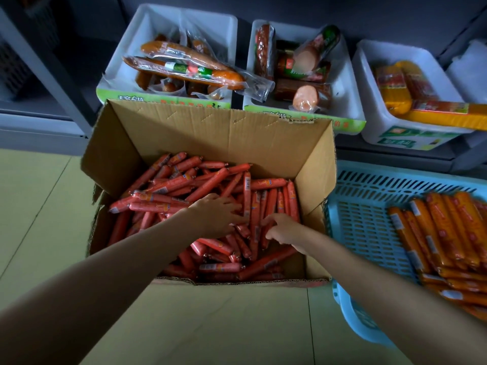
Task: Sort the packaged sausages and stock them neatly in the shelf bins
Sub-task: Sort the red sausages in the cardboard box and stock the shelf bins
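Note:
An open cardboard box [210, 127] on the floor holds a heap of small red sausage sticks [205, 180]. Both my arms reach into it. My left hand [216, 214] lies flat on the pile with straight fingers pointing right. My right hand [283, 231] has its fingers curled down around a few upright red sticks near the box's right side. Three white shelf bins stand behind the box: the left bin [163, 19] with long vacuum-packed sausages, the middle bin [345, 75] with thick dark sausages, the right bin [382, 54] with yellow and red packs.
A light blue slotted basket [369, 214] at the right holds several orange sausage sticks [448, 227]. A grey shelf frame [47, 72] stands at the back left. Pale tiled floor [39, 206] lies left of the box and in front of it.

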`<state>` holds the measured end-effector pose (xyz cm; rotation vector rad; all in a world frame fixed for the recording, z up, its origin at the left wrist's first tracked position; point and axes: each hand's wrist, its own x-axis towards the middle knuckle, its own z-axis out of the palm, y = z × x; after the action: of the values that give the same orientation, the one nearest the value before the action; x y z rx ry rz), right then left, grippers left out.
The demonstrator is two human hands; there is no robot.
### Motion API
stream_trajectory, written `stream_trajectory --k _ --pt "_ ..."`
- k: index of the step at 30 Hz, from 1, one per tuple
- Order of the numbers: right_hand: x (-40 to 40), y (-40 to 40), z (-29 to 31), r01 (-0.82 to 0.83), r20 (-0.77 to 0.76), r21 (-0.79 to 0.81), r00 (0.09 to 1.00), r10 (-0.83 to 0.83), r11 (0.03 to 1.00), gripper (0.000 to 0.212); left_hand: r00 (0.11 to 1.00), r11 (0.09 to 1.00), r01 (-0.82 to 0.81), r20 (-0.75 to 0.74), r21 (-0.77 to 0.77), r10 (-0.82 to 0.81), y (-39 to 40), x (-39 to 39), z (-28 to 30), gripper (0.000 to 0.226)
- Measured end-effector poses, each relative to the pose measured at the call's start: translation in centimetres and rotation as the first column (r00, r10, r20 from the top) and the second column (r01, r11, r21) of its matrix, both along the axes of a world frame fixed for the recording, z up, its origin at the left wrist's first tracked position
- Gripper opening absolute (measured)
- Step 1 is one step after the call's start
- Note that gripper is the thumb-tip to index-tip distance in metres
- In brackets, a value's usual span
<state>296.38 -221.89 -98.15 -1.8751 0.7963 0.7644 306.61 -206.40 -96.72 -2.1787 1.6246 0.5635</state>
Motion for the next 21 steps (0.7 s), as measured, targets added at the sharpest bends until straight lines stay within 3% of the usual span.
stream_trajectory --k 3,7,12,17,21 --pt "0.2 0.2 -0.3 0.123 0.144 -0.031 0.983 -0.118 0.992 0.017 1.000 1.000 -0.011 0.005 0.010 0.010 0.5 0.0 -0.1 0.049" --pt "0.6 1.6 0.4 0.112 0.242 -0.080 0.966 -0.090 0.990 0.029 0.999 0.999 -0.034 0.001 0.014 0.034 0.2 -0.4 0.2 0.049" --pt "0.8 1.7 1.1 0.264 0.393 -0.254 0.907 -0.151 0.930 0.011 0.992 0.995 -0.096 -0.085 0.009 0.096 0.6 -1.2 0.7 0.050" --pt "0.0 -2.3 5.6 -0.031 0.244 -0.288 0.964 0.104 0.957 0.033 0.981 0.995 -0.095 -0.169 0.014 0.096 0.7 -2.5 0.9 0.059" --pt "-2.1 -4.5 9.1 -0.420 0.057 -0.451 0.867 0.495 0.787 0.037 0.981 0.996 0.001 -0.195 0.085 0.015 0.6 -2.9 0.7 0.071"
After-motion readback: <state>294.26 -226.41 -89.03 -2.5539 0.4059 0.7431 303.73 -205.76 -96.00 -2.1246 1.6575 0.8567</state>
